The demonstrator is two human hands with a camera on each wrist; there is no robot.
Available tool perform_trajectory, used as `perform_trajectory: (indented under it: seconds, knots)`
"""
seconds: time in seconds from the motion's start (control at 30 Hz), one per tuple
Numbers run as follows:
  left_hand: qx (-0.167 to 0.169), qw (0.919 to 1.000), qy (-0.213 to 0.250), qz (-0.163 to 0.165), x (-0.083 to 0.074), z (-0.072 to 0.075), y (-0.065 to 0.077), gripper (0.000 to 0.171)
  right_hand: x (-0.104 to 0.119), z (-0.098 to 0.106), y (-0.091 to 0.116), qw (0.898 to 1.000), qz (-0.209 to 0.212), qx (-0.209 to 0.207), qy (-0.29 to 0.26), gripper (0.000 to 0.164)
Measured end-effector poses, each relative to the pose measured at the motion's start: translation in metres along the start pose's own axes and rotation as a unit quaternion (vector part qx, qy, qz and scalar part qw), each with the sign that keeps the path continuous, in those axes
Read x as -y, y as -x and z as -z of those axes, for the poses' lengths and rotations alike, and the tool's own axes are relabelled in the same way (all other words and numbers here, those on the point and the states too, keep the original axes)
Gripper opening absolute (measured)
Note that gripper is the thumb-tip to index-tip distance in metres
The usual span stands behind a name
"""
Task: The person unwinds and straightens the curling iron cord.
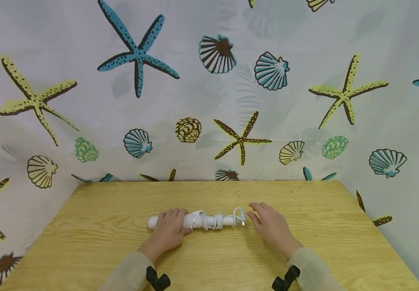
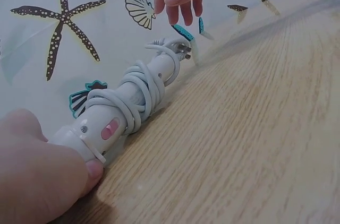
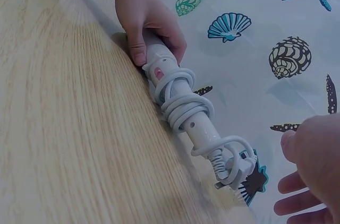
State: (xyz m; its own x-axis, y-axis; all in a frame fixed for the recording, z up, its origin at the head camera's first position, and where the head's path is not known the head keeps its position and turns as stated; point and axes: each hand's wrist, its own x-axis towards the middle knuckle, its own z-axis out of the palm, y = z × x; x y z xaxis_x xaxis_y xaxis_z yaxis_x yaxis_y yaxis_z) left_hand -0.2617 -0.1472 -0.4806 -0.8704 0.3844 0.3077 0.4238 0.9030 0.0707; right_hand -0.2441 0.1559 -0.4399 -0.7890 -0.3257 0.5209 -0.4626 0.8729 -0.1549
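A white curling iron (image 1: 192, 221) lies crosswise on the wooden table, its grey-white cord (image 1: 216, 221) wound in several loops round the handle. My left hand (image 1: 170, 229) grips its left part from above, with the thumb along the near side. A pink switch (image 2: 110, 129) shows between that hand and the cord loops. At the right end, the two-pin plug (image 2: 184, 52) hangs by a loose loop of cord. Just right of the plug, my right hand (image 1: 272, 227) is held with its fingers apart and nothing in it; a gap to the plug shows in the right wrist view.
The wooden table (image 1: 209, 262) reaches back to a white cloth backdrop (image 1: 194, 97) printed with starfish and shells. The cloth also borders the table on the left and right. Black wrist mounts (image 1: 285, 278) sit at both sleeves.
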Motion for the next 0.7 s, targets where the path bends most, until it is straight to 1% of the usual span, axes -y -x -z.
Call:
perform_trajectory:
  seconds: [0.07, 0.17, 0.27, 0.37, 0.53, 0.7]
  knots:
    - [-0.01, 0.9999, 0.0, -0.006, 0.0, 0.0, 0.001, 0.048, 0.0, 0.001, 0.0, 1.0, -0.005, 0.004, -0.003, 0.024]
    - [-0.029, 0.9993, -0.015, -0.02, 0.001, 0.001, 0.001, 0.049, 0.0, 0.001, 0.0, 1.0, -0.005, 0.006, -0.004, 0.025]
    - [-0.045, 0.998, -0.026, -0.035, 0.0, 0.004, 0.002, 0.049, -0.001, 0.0, 0.0, 1.0, 0.001, 0.001, -0.002, 0.025]
    - [-0.053, 0.9973, -0.026, -0.044, 0.0, 0.007, 0.002, 0.047, -0.002, 0.0, 0.0, 1.0, 0.009, -0.005, 0.001, 0.024]
    - [-0.058, 0.9973, -0.017, -0.043, -0.001, 0.011, 0.003, 0.048, -0.002, 0.002, 0.001, 1.0, 0.009, 0.001, 0.003, 0.024]
    - [-0.07, 0.9968, -0.008, -0.037, 0.0, 0.014, 0.002, 0.048, -0.002, 0.006, 0.0, 1.0, 0.004, 0.009, 0.0, 0.025]
